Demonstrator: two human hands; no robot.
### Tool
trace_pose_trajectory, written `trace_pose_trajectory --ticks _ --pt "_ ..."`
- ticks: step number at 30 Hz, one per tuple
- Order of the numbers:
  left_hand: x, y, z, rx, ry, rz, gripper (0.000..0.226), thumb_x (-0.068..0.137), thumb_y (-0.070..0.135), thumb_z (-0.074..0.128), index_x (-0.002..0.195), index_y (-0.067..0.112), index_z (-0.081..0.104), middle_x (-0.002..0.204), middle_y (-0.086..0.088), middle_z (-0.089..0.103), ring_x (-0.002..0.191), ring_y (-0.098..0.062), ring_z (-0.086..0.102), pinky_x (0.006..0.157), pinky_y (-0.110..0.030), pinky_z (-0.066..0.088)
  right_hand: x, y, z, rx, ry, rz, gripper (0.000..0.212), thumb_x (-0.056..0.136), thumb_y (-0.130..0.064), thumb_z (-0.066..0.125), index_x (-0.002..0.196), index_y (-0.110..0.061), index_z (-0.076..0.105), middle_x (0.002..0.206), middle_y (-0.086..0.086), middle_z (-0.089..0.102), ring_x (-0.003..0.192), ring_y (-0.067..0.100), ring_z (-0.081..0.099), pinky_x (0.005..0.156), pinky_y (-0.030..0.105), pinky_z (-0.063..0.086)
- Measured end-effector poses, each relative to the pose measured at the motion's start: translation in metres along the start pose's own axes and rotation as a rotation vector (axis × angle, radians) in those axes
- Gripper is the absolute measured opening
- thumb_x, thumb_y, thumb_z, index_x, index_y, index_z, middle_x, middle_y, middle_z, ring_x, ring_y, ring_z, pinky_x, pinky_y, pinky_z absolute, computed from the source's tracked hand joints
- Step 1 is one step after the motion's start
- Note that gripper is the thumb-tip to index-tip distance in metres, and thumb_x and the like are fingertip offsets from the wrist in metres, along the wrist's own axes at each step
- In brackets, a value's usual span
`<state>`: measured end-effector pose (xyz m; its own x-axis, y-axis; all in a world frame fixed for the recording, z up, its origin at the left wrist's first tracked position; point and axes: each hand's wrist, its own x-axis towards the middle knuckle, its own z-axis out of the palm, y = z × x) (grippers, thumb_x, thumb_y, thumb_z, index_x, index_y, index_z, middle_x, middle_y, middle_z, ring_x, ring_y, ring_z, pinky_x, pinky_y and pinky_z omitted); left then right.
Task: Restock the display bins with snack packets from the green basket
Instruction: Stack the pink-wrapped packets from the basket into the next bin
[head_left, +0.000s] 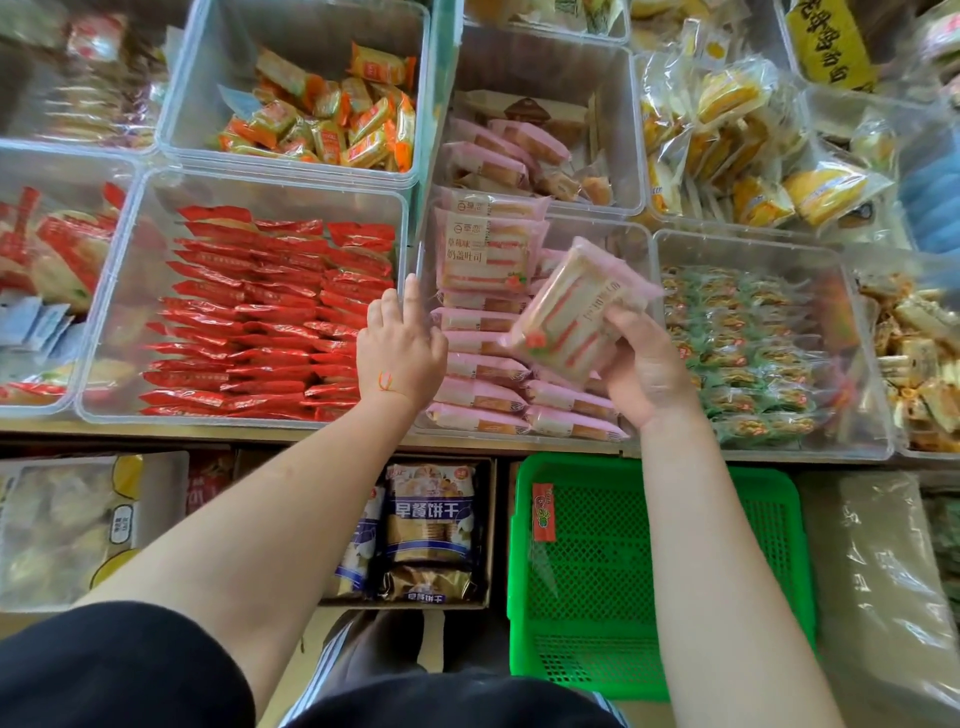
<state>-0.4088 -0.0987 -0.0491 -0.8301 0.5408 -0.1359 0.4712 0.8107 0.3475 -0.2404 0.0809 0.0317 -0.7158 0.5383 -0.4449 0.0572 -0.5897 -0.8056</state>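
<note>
Gripping a pink packet (571, 312) over the clear bin (636, 244), my right hand (644, 364) has fingers curled around it. My left hand (400, 348) is loosely spread, fingertips touching the bin's left wall, holding nothing.

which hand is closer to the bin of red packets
Left. The left hand rests at the right edge of the red packet bin; the right hand holds a pink packet over the neighbouring bin.

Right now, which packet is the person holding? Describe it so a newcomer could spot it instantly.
Start at the green basket on the floor, then go up to the clear bin of pink packets just above it. Over that bin, the right hand holds one pink sandwich-cake packet. Unlike the packets lying stacked in the bin, it is lifted and tilted, its striped cake layers facing the camera.
</note>
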Motion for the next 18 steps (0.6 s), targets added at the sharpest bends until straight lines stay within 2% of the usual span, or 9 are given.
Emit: trace_pose_trajectory --ticks 2,3,6,10,14,18 --pt "0.000 0.000 0.000 -0.004 0.002 0.000 0.065 0.097 0.037 0.037 0.155 0.015 0.019 0.152 -0.018 0.035 0.136 -0.036 0.035 0.102 -0.049 0.042 0.010 -0.004 0.008 -0.177 0.058 0.037 0.020 0.095 -0.022 0.063 0.115 -0.017 0.064 0.114 0.006 0.068 0.110 0.024 0.064 0.102 0.057 0.047" --pt "0.000 0.000 0.000 -0.005 0.003 -0.001 0.065 0.097 0.037 0.037 0.155 0.015 0.019 0.152 -0.018 0.035 0.136 -0.036 0.035 0.102 -0.049 0.042 0.015 -0.006 0.017 -0.386 0.088 0.016 0.021 0.095 -0.026 0.063 0.114 -0.018 0.063 0.113 0.003 0.069 0.108 0.021 0.066 0.098 0.053 0.052" --pt "0.000 0.000 -0.001 -0.004 -0.001 -0.004 0.065 0.097 0.037 0.036 0.155 0.015 0.018 0.152 -0.017 0.035 0.135 -0.035 0.035 0.101 -0.049 0.042 0.037 -0.012 0.049 -1.035 0.040 -0.212 0.027 0.094 -0.027 0.066 0.119 -0.022 0.062 0.109 -0.008 0.067 0.102 0.012 0.064 0.088 0.035 0.056" --pt "0.000 0.000 -0.001 -0.008 0.001 0.000 0.065 0.096 0.036 0.038 0.155 0.014 0.020 0.150 -0.017 0.038 0.133 -0.035 0.037 0.099 -0.048 0.044 0.076 -0.010 0.084 -1.663 -0.070 -0.521 0.034 0.094 -0.028 0.060 0.128 -0.027 0.060 0.130 -0.002 0.062 0.122 0.024 0.054 0.098 0.042 0.040" --pt "0.001 -0.001 0.000 -0.006 0.003 -0.003 0.066 0.095 0.034 0.040 0.155 0.014 0.021 0.149 -0.016 0.038 0.132 -0.034 0.037 0.098 -0.047 0.043 0.104 0.009 0.109 -1.958 -0.122 -0.529 0.032 0.096 -0.024 0.052 0.127 -0.030 0.059 0.124 0.004 0.063 0.120 0.031 0.053 0.099 0.045 0.034" --pt "0.001 -0.001 0.001 -0.010 0.010 -0.006 0.065 0.096 0.036 0.038 0.155 0.015 0.021 0.149 -0.016 0.039 0.132 -0.034 0.038 0.099 -0.047 0.043 0.114 0.026 0.103 -1.982 -0.154 -0.426 0.027 0.096 -0.024 0.051 0.120 -0.030 0.061 0.120 0.003 0.064 0.119 0.031 0.054 0.106 0.053 0.032"
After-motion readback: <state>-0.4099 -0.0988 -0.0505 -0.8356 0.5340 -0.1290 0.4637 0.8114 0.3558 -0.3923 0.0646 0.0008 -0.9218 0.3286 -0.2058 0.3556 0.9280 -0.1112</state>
